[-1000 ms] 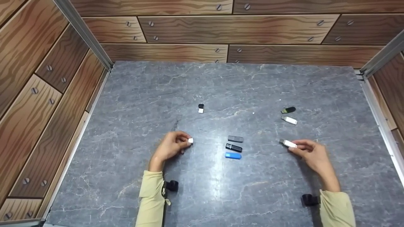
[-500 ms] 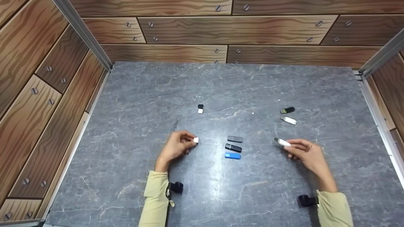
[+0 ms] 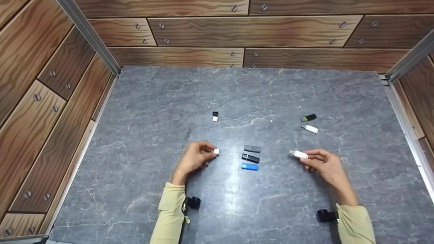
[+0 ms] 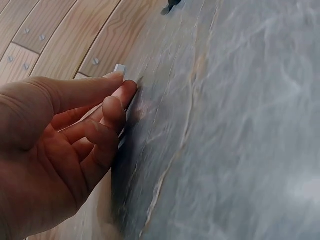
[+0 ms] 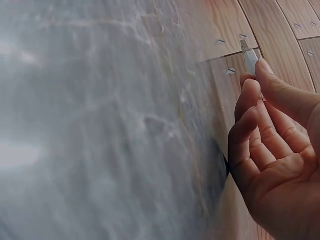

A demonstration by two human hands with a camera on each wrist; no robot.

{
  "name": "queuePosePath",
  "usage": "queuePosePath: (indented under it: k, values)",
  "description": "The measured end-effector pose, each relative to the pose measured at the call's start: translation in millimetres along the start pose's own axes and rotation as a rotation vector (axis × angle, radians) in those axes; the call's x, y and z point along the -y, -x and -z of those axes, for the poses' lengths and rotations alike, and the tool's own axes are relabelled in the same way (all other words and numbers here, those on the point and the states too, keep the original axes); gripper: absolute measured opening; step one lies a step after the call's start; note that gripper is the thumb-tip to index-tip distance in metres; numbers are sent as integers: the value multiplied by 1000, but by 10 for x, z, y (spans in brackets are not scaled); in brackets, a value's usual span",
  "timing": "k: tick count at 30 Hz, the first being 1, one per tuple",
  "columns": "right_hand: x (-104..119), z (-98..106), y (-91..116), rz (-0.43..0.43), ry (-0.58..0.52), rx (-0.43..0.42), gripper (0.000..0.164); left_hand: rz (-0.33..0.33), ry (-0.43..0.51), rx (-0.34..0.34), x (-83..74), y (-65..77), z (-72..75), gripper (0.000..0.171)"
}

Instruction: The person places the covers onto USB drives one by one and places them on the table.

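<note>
My left hand [image 3: 196, 157] pinches a small white cap [image 3: 216, 151] between thumb and fingertips, left of the middle of the table. The cap also shows past the thumb tip in the left wrist view, where the other fingers curl loosely. On the right, my right hand [image 3: 323, 164] pinches a white USB stick [image 3: 300, 154] by its rear end. Its bare metal plug points left, toward the left hand. In the right wrist view the stick [image 5: 250, 62] stands out beyond the thumb, plug up. Between the hands lie a grey USB stick [image 3: 252, 149], a black one [image 3: 250, 158] and a blue one [image 3: 250, 166].
Farther back on the grey marbled table [image 3: 152, 101] lie a black cap [image 3: 215, 114] and a white cap [image 3: 215, 119], side by side. At the back right are an uncapped black-and-green USB stick [image 3: 309, 118] and an uncapped white one [image 3: 310, 128]. Wood-patterned walls [image 3: 190, 32] enclose the table.
My left hand has moved right with the white cap, and my right hand has moved left with the white USB stick, so the gap between them has narrowed. The sticks on the table stay put.
</note>
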State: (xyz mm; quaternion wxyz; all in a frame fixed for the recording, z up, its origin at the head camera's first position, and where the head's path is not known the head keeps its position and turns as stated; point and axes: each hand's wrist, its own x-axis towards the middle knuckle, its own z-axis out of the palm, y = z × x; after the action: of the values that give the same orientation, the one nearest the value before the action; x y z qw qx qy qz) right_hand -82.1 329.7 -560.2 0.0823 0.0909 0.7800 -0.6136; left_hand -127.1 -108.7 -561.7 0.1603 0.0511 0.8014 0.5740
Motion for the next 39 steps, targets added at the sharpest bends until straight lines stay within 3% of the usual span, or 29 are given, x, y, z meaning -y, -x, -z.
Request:
queuePosePath:
  k: [9, 22, 29, 39]
  values:
    - [-8, -175, 11, 30, -17, 24, 33, -30, -6, 17, -63, -36, -161, 23]
    - [43, -423, 38, 66, -2, 68, 33, -117, -28, 16, -86, -30, -326, 20]
    - [66, -494, 34, 55, -15, 87, 34, -92, -57, 45, -106, -40, -353, 22]
    - [108, -640, 26, 19, -17, 122, 37, -111, -107, 65, -136, -66, -422, 20]
